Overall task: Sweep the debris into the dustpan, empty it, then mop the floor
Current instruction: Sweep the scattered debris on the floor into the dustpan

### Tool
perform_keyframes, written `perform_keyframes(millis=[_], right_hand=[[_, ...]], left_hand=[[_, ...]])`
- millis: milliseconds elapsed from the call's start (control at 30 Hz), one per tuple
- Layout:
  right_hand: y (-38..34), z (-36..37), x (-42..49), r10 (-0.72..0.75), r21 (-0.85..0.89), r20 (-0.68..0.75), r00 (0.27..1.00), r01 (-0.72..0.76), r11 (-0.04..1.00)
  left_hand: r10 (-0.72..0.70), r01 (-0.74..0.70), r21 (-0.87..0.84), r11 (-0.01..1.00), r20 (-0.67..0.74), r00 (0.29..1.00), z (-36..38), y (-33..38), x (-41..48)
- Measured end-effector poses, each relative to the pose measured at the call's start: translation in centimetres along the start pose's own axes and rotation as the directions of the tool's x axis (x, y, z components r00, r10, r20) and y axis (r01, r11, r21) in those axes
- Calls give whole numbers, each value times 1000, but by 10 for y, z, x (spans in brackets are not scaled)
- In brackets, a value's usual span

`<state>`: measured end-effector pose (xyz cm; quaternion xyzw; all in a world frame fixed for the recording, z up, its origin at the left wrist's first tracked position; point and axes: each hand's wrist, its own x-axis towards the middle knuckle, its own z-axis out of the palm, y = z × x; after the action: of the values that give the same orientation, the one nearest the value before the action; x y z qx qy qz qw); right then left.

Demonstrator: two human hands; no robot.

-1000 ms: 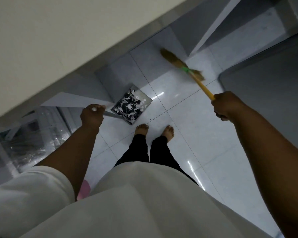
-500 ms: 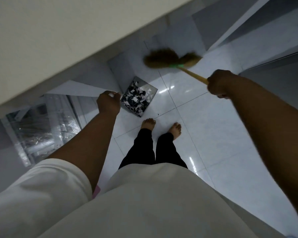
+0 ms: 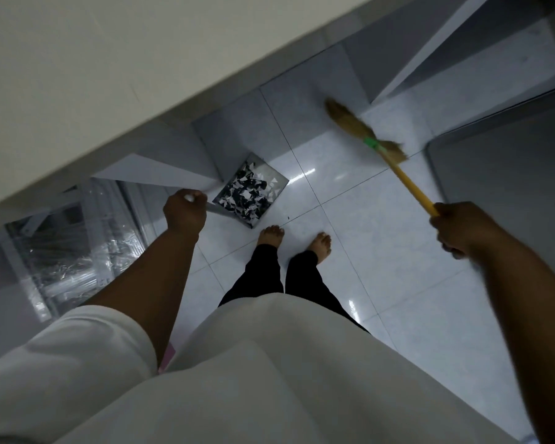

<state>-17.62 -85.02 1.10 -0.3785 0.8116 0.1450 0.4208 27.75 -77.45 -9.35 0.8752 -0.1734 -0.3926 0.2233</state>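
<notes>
gripping broom [image 3: 370, 143] in right hand [image 3: 458, 227], left hand [image 3: 185, 211] holding dustpan [image 3: 271, 178]

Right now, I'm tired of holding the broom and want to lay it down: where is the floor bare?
Bare tiles between the broom, the right foot and the dark panel. Crowded around the dustpan, left foot and wall.

The one camera rides on my head and looks steeply down and a little forward, rolled so that the wall [image 3: 77, 75] cuts slantwise across the far left. Nearest the lens my shirt [image 3: 269, 379] fills the bottom of the view, and from it my arms run out to my left hand [image 3: 185, 213] and my right hand [image 3: 458, 227], with my feet [image 3: 269, 235] on the floor [image 3: 382, 235] between. Farther off lie the dustpan [image 3: 279, 182] at left and the broom [image 3: 366, 136] at far right.
</notes>
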Motion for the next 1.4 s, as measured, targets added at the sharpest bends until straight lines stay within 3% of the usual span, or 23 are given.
perform_keyframes(millis=[233,400,500,767,900,1033,1233,1400], right_hand=[[-25,58,-23,-9,-216,214,977,57,975],[6,2,-56,-10,-30,315,949,20,999],[16,-26,-73,2,24,293,956,-9,1000],[-47,-16,-16,-55,-90,60,997,61,994],[-85,30,-4,-122,-258,102,987,144,955],[-91,56,-31,-142,-461,216,966,229,858],[-45,-8,-72,-65,-205,338,939,141,969],[-13,-39,-95,-83,-127,266,960,121,984]], left_hand=[[82,-83,83,993,17,996,6,-12,-14],[71,-72,78,994,16,997,2,-12,-14],[35,-36,86,996,14,999,-6,-19,-10],[-90,86,-92,992,-42,995,-27,-47,-21],[-79,70,-124,990,-69,995,-29,-58,-27],[-49,47,-26,999,-89,995,-27,-64,-27],[-44,45,16,999,-88,995,-35,-66,-22],[-117,112,-85,990,-66,991,-48,-75,-23]])
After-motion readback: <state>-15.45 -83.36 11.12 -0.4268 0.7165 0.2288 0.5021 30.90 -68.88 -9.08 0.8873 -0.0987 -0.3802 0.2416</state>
